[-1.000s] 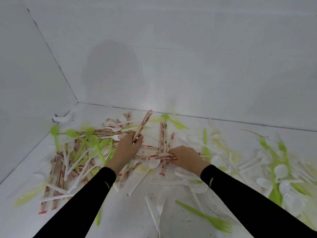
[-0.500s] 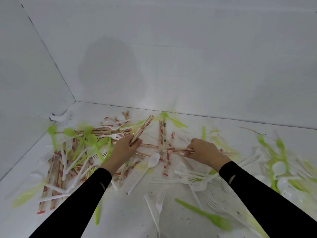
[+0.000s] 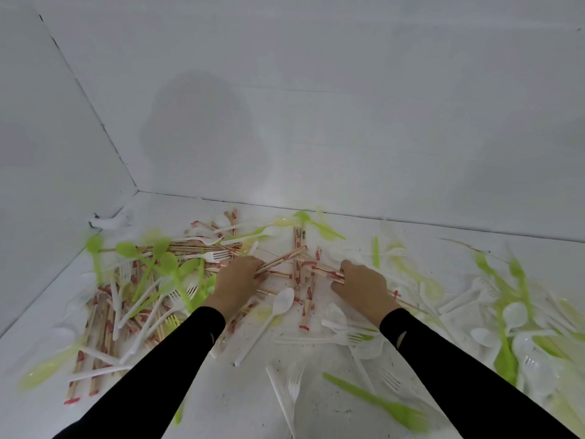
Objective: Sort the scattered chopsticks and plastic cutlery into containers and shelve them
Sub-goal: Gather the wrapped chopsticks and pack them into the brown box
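Nearest you on the white counter (image 3: 243, 410) lie a green fork (image 3: 384, 405) and two white forks (image 3: 292, 386). Leave them for now, because mixing kinds in one grab would undo the sort. Just past them a white spoon (image 3: 281, 304) sits between your wrists, so keep it out of the sweep. Your left hand (image 3: 235, 282) is curled round a chopstick bundle (image 3: 281, 259) that slants up and to the right. Your right hand (image 3: 361, 285) has its fingers curled over some loose chopsticks (image 3: 329, 274) that run under the palm, low on the counter. Lift those straight up so they clear the crossed sticks (image 3: 299, 274) between your hands. Then lay them parallel into the bundle and tap the ends level, since a skewed sheaf will likely splay and drop pieces. The paper sleeves look slick, so grip near the middle. The big heap (image 3: 101, 318) on the left, tangled with green spoons (image 3: 161, 258), is probably best taken afterwards. Draw those sticks out lengthwise rather than raking them. Farther off, more cutlery lies by the far wall (image 3: 348, 122). No container shows in view.
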Demonstrator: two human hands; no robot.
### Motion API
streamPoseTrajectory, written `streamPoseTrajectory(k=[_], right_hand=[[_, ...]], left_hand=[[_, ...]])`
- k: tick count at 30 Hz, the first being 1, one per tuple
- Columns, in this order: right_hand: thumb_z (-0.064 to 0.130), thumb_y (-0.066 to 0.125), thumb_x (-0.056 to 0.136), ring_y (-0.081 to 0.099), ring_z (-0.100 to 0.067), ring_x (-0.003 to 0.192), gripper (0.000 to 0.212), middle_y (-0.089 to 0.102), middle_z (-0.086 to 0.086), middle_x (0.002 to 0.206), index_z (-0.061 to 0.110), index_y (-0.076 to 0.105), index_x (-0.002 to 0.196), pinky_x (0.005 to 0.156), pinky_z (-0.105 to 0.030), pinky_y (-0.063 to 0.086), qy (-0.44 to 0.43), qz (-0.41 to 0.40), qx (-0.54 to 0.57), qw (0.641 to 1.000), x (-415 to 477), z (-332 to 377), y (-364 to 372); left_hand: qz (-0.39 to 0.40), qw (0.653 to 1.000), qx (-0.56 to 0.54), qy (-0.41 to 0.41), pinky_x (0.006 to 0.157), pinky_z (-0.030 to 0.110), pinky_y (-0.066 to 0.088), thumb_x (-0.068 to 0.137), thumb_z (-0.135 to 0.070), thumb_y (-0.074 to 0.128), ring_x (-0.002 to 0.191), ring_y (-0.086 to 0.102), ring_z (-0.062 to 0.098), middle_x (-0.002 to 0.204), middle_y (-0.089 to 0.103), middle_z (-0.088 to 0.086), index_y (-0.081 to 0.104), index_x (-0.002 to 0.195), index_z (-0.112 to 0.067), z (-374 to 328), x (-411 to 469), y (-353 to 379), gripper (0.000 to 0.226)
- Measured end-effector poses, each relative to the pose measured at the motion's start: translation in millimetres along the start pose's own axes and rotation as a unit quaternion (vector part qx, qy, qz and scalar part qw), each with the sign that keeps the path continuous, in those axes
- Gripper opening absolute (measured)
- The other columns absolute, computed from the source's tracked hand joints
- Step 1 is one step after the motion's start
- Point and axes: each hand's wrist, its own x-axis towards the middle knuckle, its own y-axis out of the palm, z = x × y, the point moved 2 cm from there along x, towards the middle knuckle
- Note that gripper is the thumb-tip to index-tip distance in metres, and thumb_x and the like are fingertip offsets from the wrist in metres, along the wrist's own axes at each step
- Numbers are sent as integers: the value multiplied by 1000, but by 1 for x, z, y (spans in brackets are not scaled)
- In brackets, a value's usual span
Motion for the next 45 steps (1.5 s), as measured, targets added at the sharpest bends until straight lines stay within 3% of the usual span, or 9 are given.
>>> streamPoseTrajectory(k=[8,13,20,25,30,36,38,41,45], right_hand=[[39,34,99,53,-24,75,32,56,2,76,15,51,88,83,-36,35,46,-24,-30,998,18,-4,-30],[31,42,99,45,-19,53,26,47,-2,68,10,44,83,48,-25,34,75,60,281,955,34,18,-26],[64,54,89,33,-16,34,56,32,1,45,14,42,68,43,-23,30,149,129,456,868,51,48,5],[41,66,89,34,-17,36,40,37,0,41,12,48,69,46,-25,30,145,144,478,854,55,57,15],[19,47,98,34,-18,40,19,61,-13,65,3,49,87,44,-19,29,215,129,554,794,69,52,15],[61,69,80,56,-19,48,56,59,-6,65,6,63,91,51,-25,47,211,179,589,759,79,71,16],[52,80,75,62,-20,55,50,64,-4,66,7,66,93,56,-27,51,202,188,591,758,80,75,18],[21,72,86,52,-15,36,16,58,-3,54,8,65,81,36,-19,39,191,197,594,756,77,76,15],[22,58,94,39,-15,36,29,45,-3,53,13,53,67,37,-19,34,210,174,611,743,79,71,11]], left_hand=[[34,997,59,26,81,35,49,97,-32,56,111,54,23,113,58,1,62,120,-18,4,5,-4,28],[4,998,61,-2,77,34,49,93,-45,59,107,51,20,104,58,-1,66,103,-19,8,4,-21,29],[-6,999,19,-40,62,29,43,91,-48,60,79,55,17,81,53,-6,64,91,-24,9,-8,-26,25],[-10,999,-11,-33,69,32,48,91,-39,62,95,56,18,85,51,-7,65,95,-22,16,-15,-17,18],[-3,998,-12,-67,63,29,40,93,-44,59,94,59,19,93,55,-3,65,97,-27,26,-14,-19,19],[-12,999,-26,-24,62,28,41,93,-44,60,87,56,15,84,56,-7,66,94,-23,16,-20,-16,22],[-13,999,-31,-9,62,29,43,93,-42,60,84,52,13,81,55,-9,66,93,-23,13,-25,-13,21],[-14,999,-34,-2,60,28,39,93,-42,61,80,48,13,76,54,-9,65,89,-21,19,-29,-13,21],[-13,998,-65,4,62,30,37,91,-39,64,76,46,14,71,46,-11,65,85,-20,29,-27,-19,20]])
